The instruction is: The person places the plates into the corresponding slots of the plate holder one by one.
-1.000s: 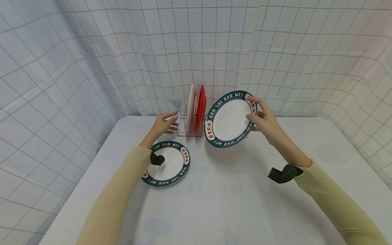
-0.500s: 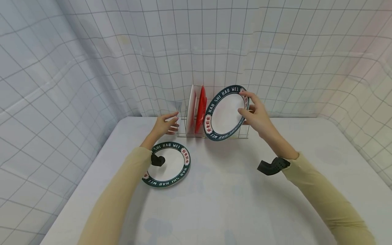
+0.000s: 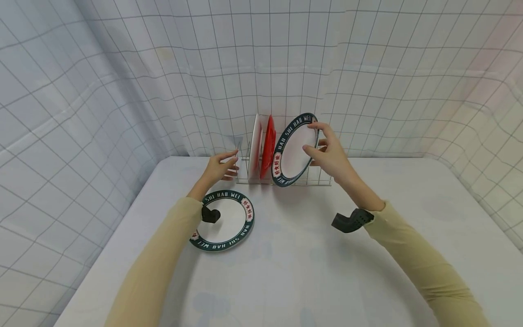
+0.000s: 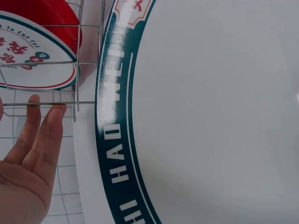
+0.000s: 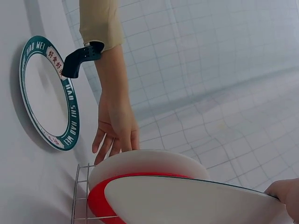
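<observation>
My right hand (image 3: 333,156) grips the right rim of a white oval plate (image 3: 294,152) with a dark green lettered border. The plate is tilted up over a wire dish rack (image 3: 323,185), beside a red plate (image 3: 268,145) standing in it. A white plate (image 3: 255,145) stands left of the red one. At the rack's left end, my left hand (image 3: 216,169) has its extended fingers touching the wire; the left wrist view shows those fingertips (image 4: 56,116) right at it. A second green-bordered plate (image 3: 226,222) lies on the table, partly covered by my left wrist.
The white table (image 3: 286,272) meets a grid-patterned curtain (image 3: 286,59) just behind the rack. Black wrist mounts (image 3: 352,221) stick out from both sleeves. In the left wrist view, a plate with a printed logo (image 4: 18,51) shows behind the rack wires.
My right hand has moved left and slightly up with the plate, turning it more edge-on beside the red plate. My left hand stays at the rack's end.
</observation>
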`<action>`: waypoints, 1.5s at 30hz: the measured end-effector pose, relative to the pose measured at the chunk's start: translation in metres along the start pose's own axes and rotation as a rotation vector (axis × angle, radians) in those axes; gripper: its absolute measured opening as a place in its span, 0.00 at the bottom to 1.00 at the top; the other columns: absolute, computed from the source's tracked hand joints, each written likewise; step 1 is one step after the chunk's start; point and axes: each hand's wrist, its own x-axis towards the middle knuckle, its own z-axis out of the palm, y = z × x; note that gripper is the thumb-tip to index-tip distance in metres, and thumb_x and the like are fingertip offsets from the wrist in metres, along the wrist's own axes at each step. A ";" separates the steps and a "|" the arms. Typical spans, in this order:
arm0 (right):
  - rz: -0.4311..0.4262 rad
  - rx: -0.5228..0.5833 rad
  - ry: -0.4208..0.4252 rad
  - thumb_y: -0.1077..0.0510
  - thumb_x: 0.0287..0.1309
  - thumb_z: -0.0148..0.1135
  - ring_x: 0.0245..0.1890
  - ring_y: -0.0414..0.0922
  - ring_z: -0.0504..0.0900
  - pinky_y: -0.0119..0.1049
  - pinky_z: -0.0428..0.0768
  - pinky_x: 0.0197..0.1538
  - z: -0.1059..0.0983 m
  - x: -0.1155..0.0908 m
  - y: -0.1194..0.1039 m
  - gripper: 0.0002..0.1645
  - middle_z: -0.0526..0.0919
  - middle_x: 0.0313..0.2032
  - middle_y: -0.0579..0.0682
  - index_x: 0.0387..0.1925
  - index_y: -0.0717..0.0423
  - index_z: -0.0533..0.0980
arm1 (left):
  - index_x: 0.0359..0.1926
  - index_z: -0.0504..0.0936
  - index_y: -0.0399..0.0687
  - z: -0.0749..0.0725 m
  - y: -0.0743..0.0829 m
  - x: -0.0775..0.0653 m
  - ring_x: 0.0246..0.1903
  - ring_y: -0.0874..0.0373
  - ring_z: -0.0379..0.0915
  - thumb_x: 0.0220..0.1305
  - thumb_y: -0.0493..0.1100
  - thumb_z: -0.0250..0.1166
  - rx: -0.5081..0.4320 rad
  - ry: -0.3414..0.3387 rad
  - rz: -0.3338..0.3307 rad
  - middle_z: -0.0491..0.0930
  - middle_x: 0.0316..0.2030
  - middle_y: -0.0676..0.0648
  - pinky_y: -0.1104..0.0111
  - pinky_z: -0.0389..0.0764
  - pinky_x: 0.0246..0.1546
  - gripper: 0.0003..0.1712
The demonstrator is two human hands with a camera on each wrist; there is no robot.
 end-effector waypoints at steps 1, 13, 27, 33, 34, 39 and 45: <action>0.004 -0.002 -0.003 0.60 0.63 0.58 0.36 0.48 0.77 0.34 0.86 0.36 0.001 0.000 -0.001 0.33 0.68 0.46 0.60 0.68 0.45 0.59 | 0.70 0.66 0.56 0.000 0.000 0.000 0.44 0.38 0.82 0.73 0.51 0.53 -0.004 0.001 -0.001 0.79 0.49 0.28 0.64 0.87 0.35 0.27; -0.006 -0.067 -0.036 0.57 0.63 0.60 0.42 0.51 0.78 0.39 0.86 0.39 0.015 0.008 -0.015 0.34 0.67 0.58 0.61 0.67 0.41 0.61 | 0.70 0.66 0.57 0.000 -0.001 0.000 0.45 0.36 0.81 0.72 0.51 0.53 -0.020 -0.002 -0.002 0.79 0.49 0.27 0.65 0.87 0.35 0.27; 0.002 -0.148 -0.062 0.58 0.63 0.60 0.31 0.51 0.80 0.41 0.85 0.36 0.027 0.027 -0.028 0.34 0.68 0.61 0.60 0.67 0.37 0.62 | 0.70 0.65 0.52 0.001 0.002 -0.001 0.41 0.39 0.83 0.73 0.48 0.53 -0.026 0.004 0.013 0.79 0.48 0.26 0.66 0.86 0.33 0.27; 0.006 -0.162 -0.077 0.59 0.63 0.58 0.31 0.52 0.79 0.43 0.85 0.36 0.034 0.035 -0.022 0.32 0.68 0.60 0.60 0.67 0.40 0.62 | 0.70 0.66 0.53 0.001 0.000 0.000 0.44 0.35 0.81 0.73 0.49 0.53 -0.043 0.005 -0.005 0.79 0.48 0.26 0.67 0.86 0.32 0.27; 0.012 -0.162 -0.076 0.59 0.63 0.58 0.31 0.54 0.80 0.45 0.85 0.36 0.035 0.036 -0.020 0.32 0.69 0.59 0.61 0.67 0.41 0.63 | 0.70 0.65 0.53 0.001 0.000 0.000 0.45 0.35 0.81 0.73 0.49 0.53 -0.039 0.002 -0.003 0.79 0.49 0.26 0.66 0.86 0.32 0.27; 0.011 -0.173 -0.067 0.58 0.63 0.58 0.32 0.57 0.82 0.49 0.86 0.38 0.039 0.039 -0.014 0.32 0.70 0.60 0.61 0.67 0.40 0.62 | 0.70 0.65 0.52 0.001 0.000 -0.001 0.44 0.36 0.81 0.73 0.49 0.53 -0.020 -0.001 0.008 0.78 0.49 0.26 0.64 0.87 0.34 0.27; 0.000 -0.180 -0.065 0.57 0.63 0.59 0.31 0.50 0.80 0.44 0.86 0.36 0.042 0.044 -0.012 0.32 0.72 0.57 0.61 0.67 0.42 0.63 | 0.70 0.65 0.53 0.001 0.000 -0.002 0.45 0.35 0.81 0.73 0.50 0.53 -0.021 0.008 0.009 0.79 0.49 0.26 0.66 0.86 0.34 0.27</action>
